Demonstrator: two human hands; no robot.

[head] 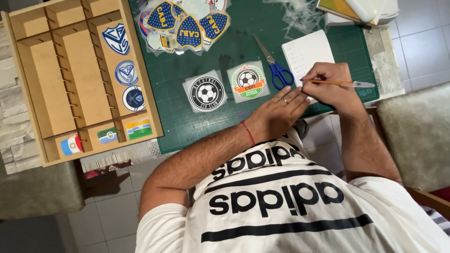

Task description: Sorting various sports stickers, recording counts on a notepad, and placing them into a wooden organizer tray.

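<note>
My right hand (328,84) grips an orange pen (344,84) with a clear cap, its tip on a white sheet of paper (307,51) that lies on a green cutting mat (234,44). My left hand (279,112) rests flat on the mat beside it, fingers together, touching the paper's lower edge; a ring and a red wrist thread show. Blue-handled scissors (274,65) lie shut just left of the paper. Two round-badge stickers in clear sleeves, a black and white one (206,93) and a green and orange one (248,81), lie in front of my left hand.
A wooden compartment tray (75,79) at left holds crest and flag stickers. A pile of blue and yellow shield stickers (185,23) sits at the mat's far side. Stacked paper and plastic (356,11) is at top right. Padded seats flank the tiled floor.
</note>
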